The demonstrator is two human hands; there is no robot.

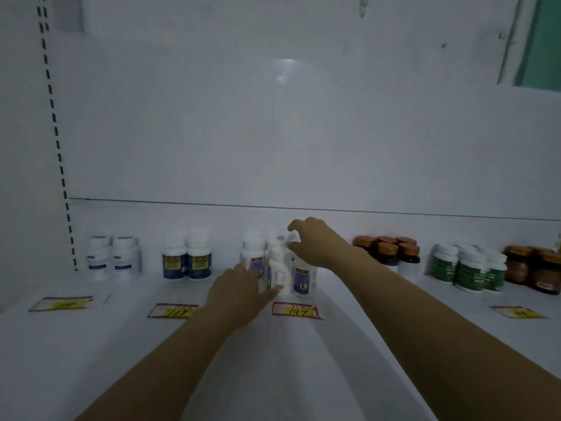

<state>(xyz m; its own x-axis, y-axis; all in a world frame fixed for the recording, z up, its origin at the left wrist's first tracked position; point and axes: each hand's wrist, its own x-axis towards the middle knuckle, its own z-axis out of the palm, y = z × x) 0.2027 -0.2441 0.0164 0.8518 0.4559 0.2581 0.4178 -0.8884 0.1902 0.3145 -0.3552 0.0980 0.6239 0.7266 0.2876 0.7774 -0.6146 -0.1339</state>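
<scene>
Slim white plastic bottle [277, 273] gripped by left hand [239, 288]; right hand [318, 244] curls over round caps [253, 238], grip unclear.

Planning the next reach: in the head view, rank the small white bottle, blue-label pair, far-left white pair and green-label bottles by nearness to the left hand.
1. Small white bottle, right at the left hand.
2. Blue-label pair, just to its left.
3. Far-left white pair, by the shelf's left end.
4. Green-label bottles, far right.
</scene>
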